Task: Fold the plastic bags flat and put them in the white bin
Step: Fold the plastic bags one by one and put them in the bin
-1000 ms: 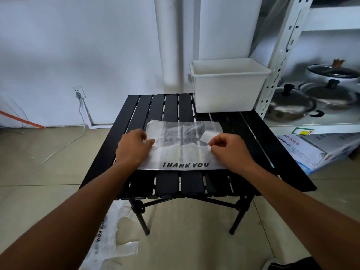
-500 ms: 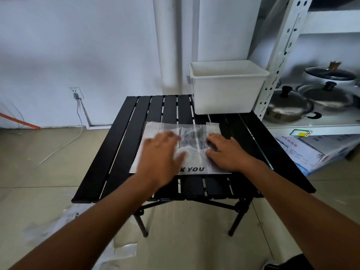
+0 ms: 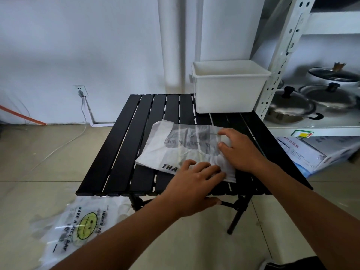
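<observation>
A translucent white plastic bag with black lettering lies folded over on the black slatted table. My left hand lies flat on the bag's near right part, fingers straight, covering the end of the lettering. My right hand presses on the bag's right side with its fingers bent onto the plastic. The white bin stands at the table's back right corner; I see nothing in it from here.
More plastic bags with a yellow smiley print lie on the tiled floor at the near left of the table. A white metal shelf with lidded pans stands right of the bin. A cardboard box sits under it.
My left hand has slid right across the bag, from its left edge to its near right part. The bag has turned slightly, and my view has shifted left.
</observation>
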Demonstrator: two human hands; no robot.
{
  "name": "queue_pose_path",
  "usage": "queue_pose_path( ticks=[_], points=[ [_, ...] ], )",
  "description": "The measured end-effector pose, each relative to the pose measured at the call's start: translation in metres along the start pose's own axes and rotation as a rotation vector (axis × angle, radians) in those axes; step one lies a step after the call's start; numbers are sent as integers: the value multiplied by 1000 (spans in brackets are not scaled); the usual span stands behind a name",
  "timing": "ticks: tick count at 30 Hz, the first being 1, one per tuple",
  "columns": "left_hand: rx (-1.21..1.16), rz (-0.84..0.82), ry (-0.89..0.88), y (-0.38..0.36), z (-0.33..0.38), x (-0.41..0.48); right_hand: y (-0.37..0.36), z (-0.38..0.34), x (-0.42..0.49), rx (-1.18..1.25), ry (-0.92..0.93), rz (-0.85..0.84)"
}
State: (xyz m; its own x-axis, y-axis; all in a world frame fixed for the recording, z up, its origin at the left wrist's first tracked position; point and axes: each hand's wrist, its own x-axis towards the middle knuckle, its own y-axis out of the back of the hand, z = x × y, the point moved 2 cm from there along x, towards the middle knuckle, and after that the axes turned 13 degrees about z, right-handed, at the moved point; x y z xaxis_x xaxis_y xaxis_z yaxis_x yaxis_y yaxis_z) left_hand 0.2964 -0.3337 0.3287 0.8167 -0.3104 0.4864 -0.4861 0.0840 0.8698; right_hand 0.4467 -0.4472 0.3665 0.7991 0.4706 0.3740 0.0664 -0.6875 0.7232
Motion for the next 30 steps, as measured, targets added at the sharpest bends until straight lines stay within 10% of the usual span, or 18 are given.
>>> queue_pose_path(
  ticks=[19,30],
  points=[
    [-288,106,209,27,-32,-19,12,-2,1,62,-12,52],
    [-81,173,-10,24,-21,-33,9,-9,-5,59,47,-14]
  ],
)
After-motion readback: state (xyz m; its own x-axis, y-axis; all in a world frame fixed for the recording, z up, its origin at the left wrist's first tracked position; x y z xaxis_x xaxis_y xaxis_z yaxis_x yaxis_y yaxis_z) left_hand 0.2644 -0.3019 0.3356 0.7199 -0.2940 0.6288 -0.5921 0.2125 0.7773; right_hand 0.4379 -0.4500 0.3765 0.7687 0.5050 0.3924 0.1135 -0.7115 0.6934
